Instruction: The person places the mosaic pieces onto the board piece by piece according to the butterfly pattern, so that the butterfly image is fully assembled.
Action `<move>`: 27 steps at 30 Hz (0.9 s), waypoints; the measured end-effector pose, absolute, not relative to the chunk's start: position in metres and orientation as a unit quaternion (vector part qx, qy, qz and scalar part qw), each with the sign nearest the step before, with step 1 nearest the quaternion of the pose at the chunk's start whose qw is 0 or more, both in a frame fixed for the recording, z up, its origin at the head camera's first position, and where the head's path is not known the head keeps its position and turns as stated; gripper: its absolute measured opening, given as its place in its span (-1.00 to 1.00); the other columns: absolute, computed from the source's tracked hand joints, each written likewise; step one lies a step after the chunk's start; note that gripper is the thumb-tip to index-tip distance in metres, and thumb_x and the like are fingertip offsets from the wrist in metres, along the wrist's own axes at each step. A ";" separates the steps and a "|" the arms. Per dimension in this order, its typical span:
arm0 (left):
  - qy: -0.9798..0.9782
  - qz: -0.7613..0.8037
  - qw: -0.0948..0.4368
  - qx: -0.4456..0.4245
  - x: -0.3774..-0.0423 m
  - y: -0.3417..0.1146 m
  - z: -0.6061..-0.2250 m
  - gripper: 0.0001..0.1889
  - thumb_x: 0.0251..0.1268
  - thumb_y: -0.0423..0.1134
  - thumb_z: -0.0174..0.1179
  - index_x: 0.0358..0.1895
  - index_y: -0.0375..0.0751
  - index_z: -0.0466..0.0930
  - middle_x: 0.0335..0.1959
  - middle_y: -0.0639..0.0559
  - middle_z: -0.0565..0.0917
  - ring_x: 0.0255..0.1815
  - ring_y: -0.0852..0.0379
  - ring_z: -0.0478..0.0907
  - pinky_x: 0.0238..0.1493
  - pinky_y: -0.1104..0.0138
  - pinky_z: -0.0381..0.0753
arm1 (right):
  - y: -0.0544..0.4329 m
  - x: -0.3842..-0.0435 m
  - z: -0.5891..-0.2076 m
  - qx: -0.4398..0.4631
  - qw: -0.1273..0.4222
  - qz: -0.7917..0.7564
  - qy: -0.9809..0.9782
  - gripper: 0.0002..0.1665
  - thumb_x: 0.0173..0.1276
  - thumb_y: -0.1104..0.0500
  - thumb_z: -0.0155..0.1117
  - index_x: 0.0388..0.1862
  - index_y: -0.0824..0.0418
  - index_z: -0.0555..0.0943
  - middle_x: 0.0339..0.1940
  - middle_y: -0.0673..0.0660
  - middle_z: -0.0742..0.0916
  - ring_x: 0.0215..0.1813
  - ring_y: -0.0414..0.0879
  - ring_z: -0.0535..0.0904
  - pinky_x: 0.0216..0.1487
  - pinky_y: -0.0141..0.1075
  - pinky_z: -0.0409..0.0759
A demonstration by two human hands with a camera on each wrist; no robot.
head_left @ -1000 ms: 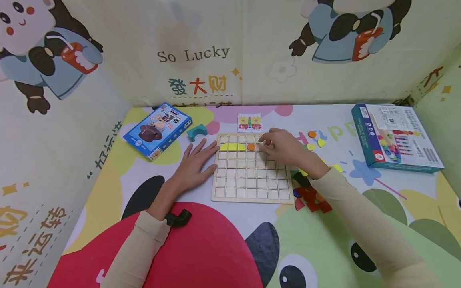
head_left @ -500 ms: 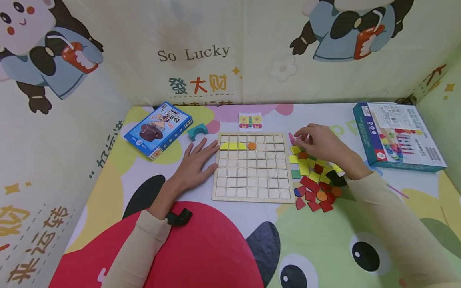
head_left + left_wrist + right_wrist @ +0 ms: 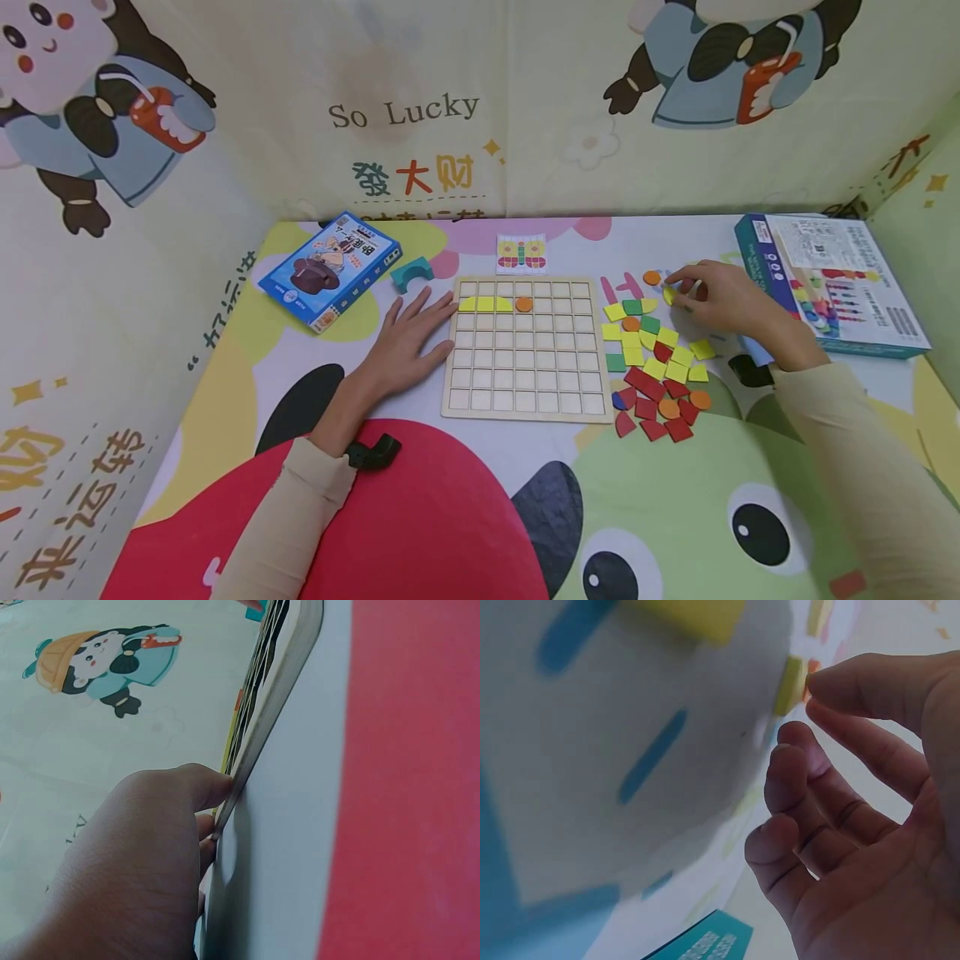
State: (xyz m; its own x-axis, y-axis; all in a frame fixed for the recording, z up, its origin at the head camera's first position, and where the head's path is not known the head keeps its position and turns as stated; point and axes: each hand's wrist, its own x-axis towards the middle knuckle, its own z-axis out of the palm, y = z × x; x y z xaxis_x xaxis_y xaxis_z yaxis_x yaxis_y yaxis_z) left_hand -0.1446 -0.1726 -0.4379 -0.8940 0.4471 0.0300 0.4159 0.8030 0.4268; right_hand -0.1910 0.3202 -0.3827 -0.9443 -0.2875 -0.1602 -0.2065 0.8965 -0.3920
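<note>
My left hand (image 3: 407,346) lies with fingers spread at the left edge of the wooden grid board (image 3: 450,350); in the left wrist view its thumb (image 3: 206,786) touches the board's edge. Yellow pieces (image 3: 486,304) and an orange round piece (image 3: 523,305) sit in the board's second row from the back. To the right, my right hand (image 3: 727,304) has its thumb and forefinger at a yellow quarter-circle piece (image 3: 669,295). The right wrist view shows those fingertips right at a yellow piece (image 3: 789,686), the other fingers curled loosely.
Loose coloured pieces (image 3: 633,356) lie scattered right of the board. A butterfly pattern card (image 3: 521,254) lies behind it. A blue box (image 3: 330,271) and a teal arch block (image 3: 412,273) are at the back left. A larger box (image 3: 832,283) stands close beyond my right hand.
My right hand has moved from over the board rightward, past the loose pieces, to the yellow quarter-circle piece. My left hand stays at the board's edge.
</note>
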 end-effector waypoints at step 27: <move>0.950 0.214 0.039 0.226 -0.144 -0.173 -0.438 -0.27 0.54 0.17 0.08 0.70 0.16 0.18 0.77 0.21 0.13 0.84 -0.05 -0.17 0.78 -0.22 -0.33 | 0.324 -0.193 -0.383 -0.126 0.126 -0.184 0.967 -0.55 0.44 0.14 0.42 0.21 0.35 0.65 0.00 0.33 0.69 -0.07 0.10 0.54 -0.18 -0.27 0.57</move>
